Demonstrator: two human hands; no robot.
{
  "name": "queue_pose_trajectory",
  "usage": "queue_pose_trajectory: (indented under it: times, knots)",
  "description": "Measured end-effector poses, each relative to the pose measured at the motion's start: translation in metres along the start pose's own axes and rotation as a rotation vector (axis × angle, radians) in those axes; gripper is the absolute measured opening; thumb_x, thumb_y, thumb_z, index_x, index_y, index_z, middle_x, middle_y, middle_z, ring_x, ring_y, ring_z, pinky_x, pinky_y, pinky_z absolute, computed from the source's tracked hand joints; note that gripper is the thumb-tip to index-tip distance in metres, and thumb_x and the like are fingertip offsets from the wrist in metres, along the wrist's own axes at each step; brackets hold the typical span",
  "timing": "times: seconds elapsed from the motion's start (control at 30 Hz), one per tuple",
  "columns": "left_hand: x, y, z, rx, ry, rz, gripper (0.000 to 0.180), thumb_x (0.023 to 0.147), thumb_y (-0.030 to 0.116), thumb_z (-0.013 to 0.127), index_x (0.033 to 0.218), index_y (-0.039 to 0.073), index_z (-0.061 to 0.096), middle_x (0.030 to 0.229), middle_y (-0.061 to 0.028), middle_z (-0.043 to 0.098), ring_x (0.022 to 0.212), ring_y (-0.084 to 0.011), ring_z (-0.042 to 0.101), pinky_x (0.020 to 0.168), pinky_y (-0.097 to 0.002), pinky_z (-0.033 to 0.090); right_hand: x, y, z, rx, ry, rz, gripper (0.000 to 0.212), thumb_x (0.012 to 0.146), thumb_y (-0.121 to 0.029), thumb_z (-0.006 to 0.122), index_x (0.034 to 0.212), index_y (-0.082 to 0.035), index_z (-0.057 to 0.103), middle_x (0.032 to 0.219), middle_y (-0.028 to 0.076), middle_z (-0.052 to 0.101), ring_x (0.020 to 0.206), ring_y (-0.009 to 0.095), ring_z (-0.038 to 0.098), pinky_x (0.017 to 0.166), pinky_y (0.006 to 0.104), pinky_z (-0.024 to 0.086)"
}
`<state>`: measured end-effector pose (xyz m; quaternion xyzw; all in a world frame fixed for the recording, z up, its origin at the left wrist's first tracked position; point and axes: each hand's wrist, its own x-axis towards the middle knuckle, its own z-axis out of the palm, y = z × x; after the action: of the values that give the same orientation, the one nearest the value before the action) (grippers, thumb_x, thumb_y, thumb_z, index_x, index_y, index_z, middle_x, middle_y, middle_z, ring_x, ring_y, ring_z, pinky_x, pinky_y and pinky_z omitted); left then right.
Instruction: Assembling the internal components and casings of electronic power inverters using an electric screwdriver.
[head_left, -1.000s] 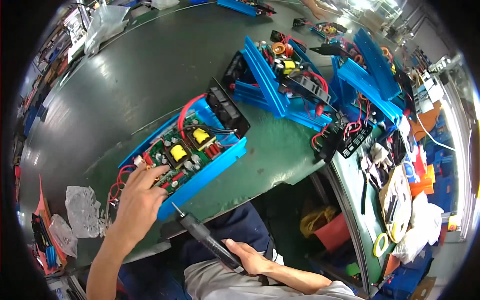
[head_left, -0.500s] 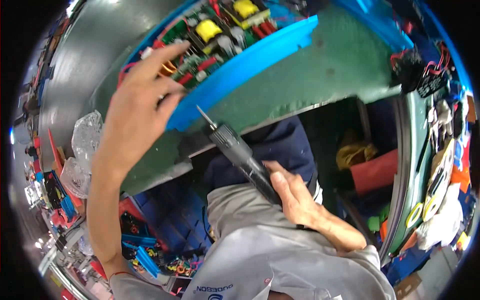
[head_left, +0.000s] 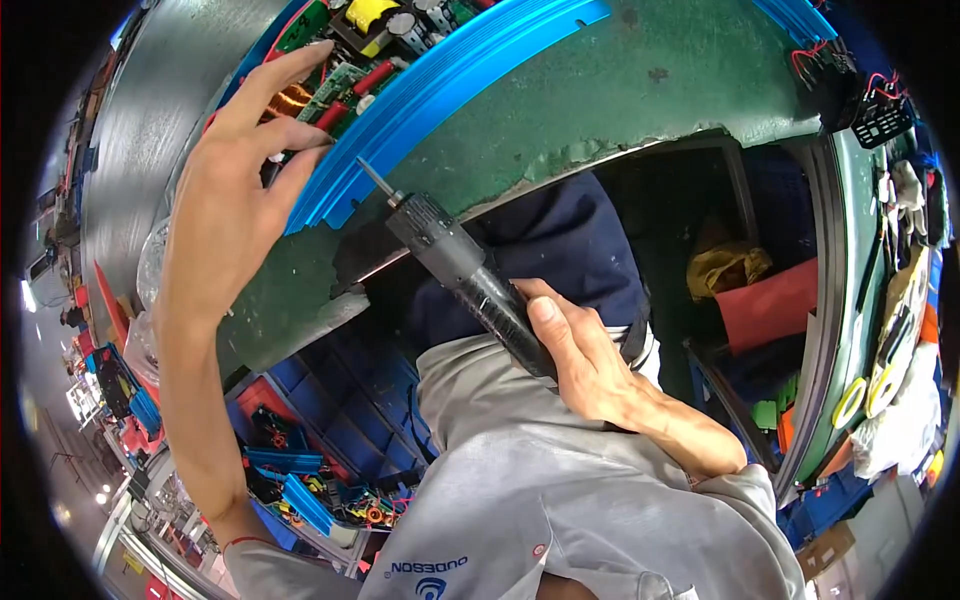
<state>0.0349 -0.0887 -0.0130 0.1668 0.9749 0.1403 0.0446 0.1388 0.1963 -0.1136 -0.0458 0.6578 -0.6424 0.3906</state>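
Note:
My right hand [head_left: 590,370] is wrapped round the black body of an electric screwdriver [head_left: 455,265]. Its thin metal bit points up and left, with the tip against or just in front of the side wall of a blue metal housing [head_left: 450,90]; contact is hard to judge. Inside the housing lies a circuit board [head_left: 345,85] with a copper coil, red parts, capacitors and a yellow-topped transformer. My left hand [head_left: 230,190] is at the housing's left end. Its thumb and middle finger close at the wall's rim, while the index finger stretches over the board.
A green worktop [head_left: 560,120] with a worn front edge carries the housing. Black parts with red wires [head_left: 870,120] sit at the far right. Clear plastic bags [head_left: 150,270] lie left of my forearm. Below left stands a blue bin [head_left: 345,400], near more blue housings [head_left: 305,500].
The view has shifted, putting the housing and left hand farther up and left. The screwdriver's bit has come closer to the housing wall. Both hands keep their holds.

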Motion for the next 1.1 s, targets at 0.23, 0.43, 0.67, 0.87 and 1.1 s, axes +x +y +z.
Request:
queue_pose_trajectory:
  times: [0.23, 0.43, 0.67, 0.87, 1.1]
  knots:
    - [0.006, 0.005, -0.005, -0.007, 0.042, 0.012, 0.011, 0.085, -0.004, 0.067, 0.096, -0.004, 0.070, 0.149, -0.0106, 0.055, 0.142, -0.0307, 0.047, 0.117, -0.0411, 0.037, 0.007, -0.006, -0.004, 0.181, -0.068, 0.039, 0.060, 0.111, -0.049, 0.028, 0.127, 0.000, 0.059, 0.070, 0.004, 0.056, 0.067, 0.013, 0.053, 0.065, 0.0301, 0.043]
    - [-0.001, 0.003, -0.002, -0.087, 0.059, -0.039, 0.008, 0.084, -0.002, 0.068, 0.092, -0.004, 0.065, 0.148, -0.0126, 0.053, 0.141, -0.0353, 0.046, 0.117, -0.0446, 0.037, 0.012, -0.010, -0.006, 0.447, -0.267, 0.256, 0.081, 0.106, -0.064, 0.020, 0.138, 0.001, 0.056, 0.075, 0.004, 0.064, 0.063, 0.010, 0.057, 0.059, 0.0247, 0.044]
    - [-0.006, 0.008, 0.002, 0.037, 0.135, -0.026, 0.008, 0.085, 0.003, 0.070, 0.090, -0.002, 0.067, 0.146, -0.0130, 0.052, 0.139, -0.0406, 0.045, 0.117, -0.0482, 0.038, 0.001, -0.013, -0.005, 0.509, -0.315, 0.331, 0.090, 0.102, -0.071, 0.019, 0.139, 0.004, 0.052, 0.076, 0.009, 0.065, 0.062, 0.014, 0.057, 0.058, 0.0265, 0.044]
    - [-0.003, -0.005, -0.006, -0.149, 0.100, -0.062, 0.008, 0.085, 0.006, 0.072, 0.089, 0.000, 0.068, 0.147, -0.0119, 0.053, 0.138, -0.0367, 0.047, 0.120, -0.0475, 0.035, 0.010, -0.025, -0.009, 0.501, -0.331, 0.365, 0.092, 0.099, -0.075, 0.024, 0.135, 0.005, 0.053, 0.073, 0.008, 0.064, 0.059, 0.013, 0.056, 0.056, 0.0264, 0.043]
    - [0.003, -0.001, -0.021, -0.197, 0.034, -0.027, 0.011, 0.085, 0.001, 0.059, 0.090, -0.008, 0.065, 0.147, -0.0178, 0.050, 0.140, -0.0383, 0.043, 0.122, -0.0497, 0.030, -0.001, -0.006, -0.009, 0.554, -0.261, 0.518, 0.087, 0.096, -0.076, 0.037, 0.138, 0.000, 0.053, 0.080, 0.005, 0.064, 0.064, 0.012, 0.057, 0.057, 0.0259, 0.044]
